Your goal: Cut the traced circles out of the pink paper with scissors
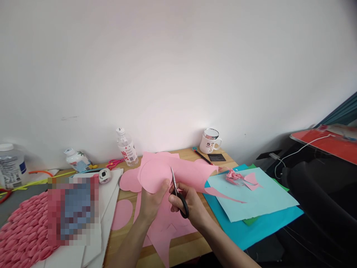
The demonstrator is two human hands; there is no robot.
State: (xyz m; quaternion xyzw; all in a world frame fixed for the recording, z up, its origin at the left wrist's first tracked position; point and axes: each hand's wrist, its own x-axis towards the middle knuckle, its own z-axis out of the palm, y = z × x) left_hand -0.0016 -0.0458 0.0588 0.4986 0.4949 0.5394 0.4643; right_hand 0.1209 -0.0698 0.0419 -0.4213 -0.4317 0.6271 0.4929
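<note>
My left hand grips a sheet of pink paper by the lower edge of a circle outlined on it, the thumb on top. The sheet curls to the right, away from the circle. In my right hand is a pair of scissors with black handles. Their blades point upward and lie at the right side of the circle, against the paper. Beneath my hands lie more pink paper pieces, and a cut pink circle rests to the left of them.
A plastic bottle and a white mug stand by the wall. Light blue paper with pink scraps lies at right. A white pill bottle, a small white round object and a pink braided item are at left.
</note>
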